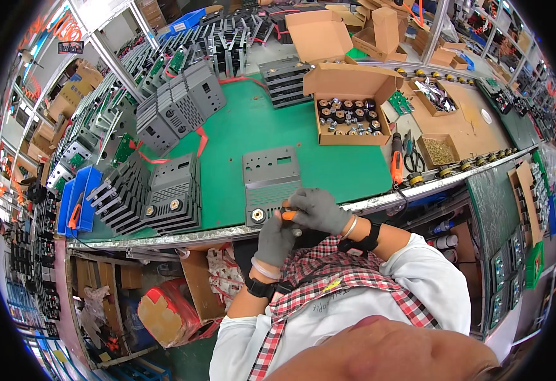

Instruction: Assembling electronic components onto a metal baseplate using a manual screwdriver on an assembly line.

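My left hand [276,240] and my right hand [321,211], both in grey gloves, meet over the front edge of the green-topped bench [227,178]. Their fingers close together on a small orange-and-black part [288,216], mostly hidden by the gloves. Just beyond them a grey slotted metal panel [271,166] lies flat on the bench. One hex-nut fitting [258,215] sits in its near left corner, beside my left fingers. To the left stands a stack of similar grey panels [175,181], with two fittings on the top one.
An open cardboard box [321,136] of black and brass fittings stands beyond my right hand. An orange-and-black power screwdriver [396,166], pliers [412,155] and a box of small screws [440,151] lie right. More panels [179,108] and blue bins [86,197] crowd the left.
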`<action>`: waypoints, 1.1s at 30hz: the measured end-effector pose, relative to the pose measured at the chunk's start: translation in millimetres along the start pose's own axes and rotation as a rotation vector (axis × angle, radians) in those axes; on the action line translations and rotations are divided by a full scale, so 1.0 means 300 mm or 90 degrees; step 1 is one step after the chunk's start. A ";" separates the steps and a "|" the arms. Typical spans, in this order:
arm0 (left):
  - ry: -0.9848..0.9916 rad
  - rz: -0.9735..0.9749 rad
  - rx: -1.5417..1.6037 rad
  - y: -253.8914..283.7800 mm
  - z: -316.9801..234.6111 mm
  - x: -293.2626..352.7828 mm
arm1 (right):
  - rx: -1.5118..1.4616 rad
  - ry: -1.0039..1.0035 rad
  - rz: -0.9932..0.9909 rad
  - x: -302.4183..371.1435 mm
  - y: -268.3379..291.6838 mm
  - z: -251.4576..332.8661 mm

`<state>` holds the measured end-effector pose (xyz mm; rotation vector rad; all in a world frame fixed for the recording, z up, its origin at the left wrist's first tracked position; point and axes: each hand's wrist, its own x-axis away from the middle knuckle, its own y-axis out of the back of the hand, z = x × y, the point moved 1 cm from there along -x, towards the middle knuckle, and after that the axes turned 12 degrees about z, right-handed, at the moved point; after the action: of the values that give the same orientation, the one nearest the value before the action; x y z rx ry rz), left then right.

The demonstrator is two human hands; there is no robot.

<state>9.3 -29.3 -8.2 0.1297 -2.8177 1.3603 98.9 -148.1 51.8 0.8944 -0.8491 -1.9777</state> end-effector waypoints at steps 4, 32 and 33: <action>0.026 0.068 0.020 -0.054 -0.031 0.024 | -0.001 0.028 0.019 0.002 0.016 0.012; 0.242 -0.068 0.178 0.227 0.096 0.086 | -0.725 -0.346 0.221 -0.092 -0.090 -0.063; 0.242 -0.053 0.280 0.226 0.102 0.087 | -0.705 -0.353 0.202 -0.078 -0.103 -0.055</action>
<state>-21.2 -13.0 -79.0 -0.0102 -2.1573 1.7458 110.9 -117.8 25.0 -0.4118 -0.0490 -1.9873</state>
